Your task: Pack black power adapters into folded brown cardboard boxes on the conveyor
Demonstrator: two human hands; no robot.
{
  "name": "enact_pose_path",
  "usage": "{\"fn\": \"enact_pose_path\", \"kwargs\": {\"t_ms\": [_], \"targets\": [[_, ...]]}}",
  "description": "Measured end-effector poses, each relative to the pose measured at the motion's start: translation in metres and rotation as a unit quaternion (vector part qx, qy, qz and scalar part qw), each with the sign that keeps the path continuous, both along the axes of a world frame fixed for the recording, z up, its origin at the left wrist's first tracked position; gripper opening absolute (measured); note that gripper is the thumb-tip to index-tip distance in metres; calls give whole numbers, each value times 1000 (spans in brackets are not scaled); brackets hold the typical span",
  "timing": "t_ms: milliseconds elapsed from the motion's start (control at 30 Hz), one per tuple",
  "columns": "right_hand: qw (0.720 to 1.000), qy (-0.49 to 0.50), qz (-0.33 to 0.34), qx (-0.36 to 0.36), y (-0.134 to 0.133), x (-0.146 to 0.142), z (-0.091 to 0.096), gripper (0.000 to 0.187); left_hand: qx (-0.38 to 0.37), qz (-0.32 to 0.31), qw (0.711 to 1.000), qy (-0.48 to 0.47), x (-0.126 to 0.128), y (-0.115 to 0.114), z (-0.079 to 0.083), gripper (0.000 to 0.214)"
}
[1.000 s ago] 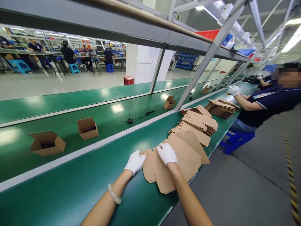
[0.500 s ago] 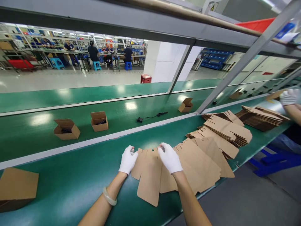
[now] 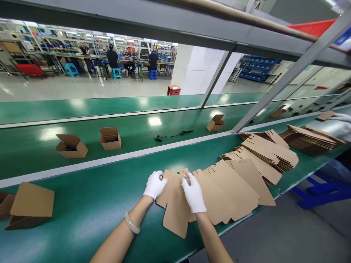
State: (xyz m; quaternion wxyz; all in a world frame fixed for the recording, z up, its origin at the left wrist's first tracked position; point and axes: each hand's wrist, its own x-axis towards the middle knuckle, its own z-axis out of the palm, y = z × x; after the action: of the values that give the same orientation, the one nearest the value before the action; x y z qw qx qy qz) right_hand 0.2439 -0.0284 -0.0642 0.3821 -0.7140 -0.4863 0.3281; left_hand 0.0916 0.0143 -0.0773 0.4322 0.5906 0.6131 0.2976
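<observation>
**Left hand (image 3: pixel 155 185) and right hand (image 3: pixel 193 197) grip one cardboard blank (image 3: pixel 175 215)**

Since the previous view, the two hands have closed in toward each other on the blank, and an open box has come further into frame to their left.

Left of the left hand, on the near belt (image 3: pixel 82 223), sit one open cardboard box (image 3: pixel 31 206) and a second box (image 3: pixel 5 204) cut off by the frame edge. A bangle (image 3: pixel 132 223) circles the left wrist.

Both white-gloved hands are clenched on the blank's upper edge, which lies flat on the near belt with its long flap toward the person.

Beyond the hands, the far belt (image 3: pixel 137 168) carries four open boxes (image 3: pixel 110 138) in a row, the two leftmost with dark contents, and one black cable (image 3: pixel 174 136).

Right of the right hand lie a loose spread of blanks (image 3: pixel 233 190) and three stacks of blanks (image 3: pixel 308 140); the sheets cannot be counted. A co-worker's gloved hand (image 3: pixel 341 122), blurred, sits at the right edge beside the last stack.
</observation>
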Motion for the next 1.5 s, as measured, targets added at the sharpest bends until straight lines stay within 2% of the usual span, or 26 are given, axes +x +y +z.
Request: {"fn": "enact_pose_path", "kwargs": {"t_ms": [167, 200, 300, 400, 500, 567, 633, 700, 767, 867, 967, 1033, 1100, 1167, 1233, 1300, 1333, 1367, 1433, 1500], "targets": [[986, -31, -97, 129, -17, 11, 15, 50, 30, -1, 993, -114, -6, -6, 15, 16], [988, -13, -86, 129, -20, 10, 19, 51, 38, 5, 990, -134, -9, -7, 19, 18], [992, 50, 1, 115, -25, -4, 29, 47, 58, 23, 983, -172, -18, -7, 31, 26], [979, 12, 61, 192, -23, -35, 33, 38, 69, 52, 982, -170, -31, -5, 39, 33], [944, -87, 88, 305, -14, -66, 31, 41, 75, 84, 983, -148, -52, -4, 44, 36], [911, -154, 52, 379, -5, -80, 30, 50, 80, 97, 983, -136, -68, -6, 49, 36], [874, -207, 19, 440, 4, -89, 31, 56, 87, 74, 984, -139, -83, -11, 54, 37], [840, -248, 50, 481, 12, -94, 37, 53, 98, 28, 981, -163, -94, -17, 60, 40], [816, -283, 130, 486, 19, -97, 48, 40, 116, 2, 976, -184, -102, -22, 63, 42], [807, -330, 243, 425, 24, -104, 63, 16, 138, 47, 977, -156, -111, -25, 65, 42], [803, -341, 332, 359, 22, -114, 63, 32, 137, 96, 983, -78, -117, -24, 64, 40], [801, -332, 368, 336, 17, -120, 56, 37, 126, 91, 987, -35, -120, -26, 65, 39], [809, -324, 372, 319, 15, -123, 50, 38, 117, 60, 991, -27, -124, -31, 67, 39], [816, -325, 361, 314, 16, -122, 50, 38, 113, 1, 993, -38, -127, -38, 72, 53], [796, -334, 380, 333, 20, -118, 54, 39, 105, -79, 991, -38, -130, -45, 77, 77], [773, -334, 406, 356, 22, -115, 59, 38, 95, -141, 985, -26, -132, -49, 82, 78], [772, -319, 412, 364, 22, -113, 61, 36, 94, -158, 983, -20, -133, -50, 84, 67], [784, -293, 404, 370, 21, -111, 61, 32, 95, -169, 981, -16, -134, -50, 86, 53], [836, -215, 331, 382, 19, -105, 61, 24, 104, -168, 980, -3, -137, -50, 87, 30], [896, -117, 216, 369, 18, -99, 62, 27, 117, -152, 981, 4, -140, -49, 86, 24]]}}
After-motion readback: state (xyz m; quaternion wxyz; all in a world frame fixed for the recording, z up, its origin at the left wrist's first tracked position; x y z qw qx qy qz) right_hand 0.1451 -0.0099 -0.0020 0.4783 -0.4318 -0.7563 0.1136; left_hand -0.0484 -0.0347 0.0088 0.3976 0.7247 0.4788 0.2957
